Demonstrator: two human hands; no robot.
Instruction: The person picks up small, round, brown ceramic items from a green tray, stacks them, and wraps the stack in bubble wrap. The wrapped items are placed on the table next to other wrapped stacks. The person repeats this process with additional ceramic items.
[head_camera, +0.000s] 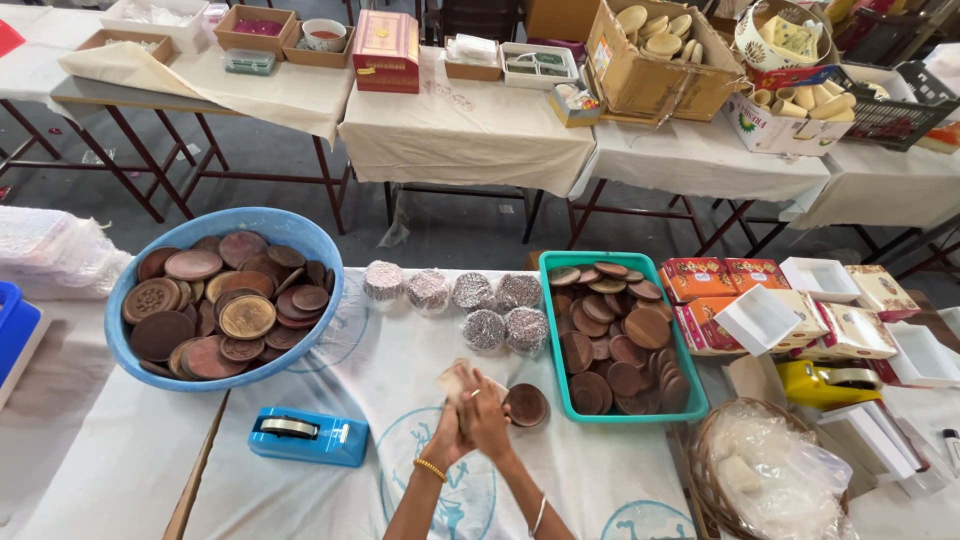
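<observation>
My left hand (447, 432) and my right hand (488, 415) are pressed together over the white table cloth, both closed around a small pale wrapped piece (458, 380) that sticks out above the fingers. A brown round disc (526, 405) lies on the cloth just right of my right hand. Behind my hands stand several round stacks wrapped in clear film (473, 305). A blue tape dispenser (308, 436) lies to the left of my hands.
A blue basin (300, 236) of brown discs is at left, a teal tray (552, 340) of discs at right. Red and white small boxes (780, 310), a yellow tape dispenser (828, 381) and a basket with plastic (770, 470) sit further right. Tables with boxes line the back.
</observation>
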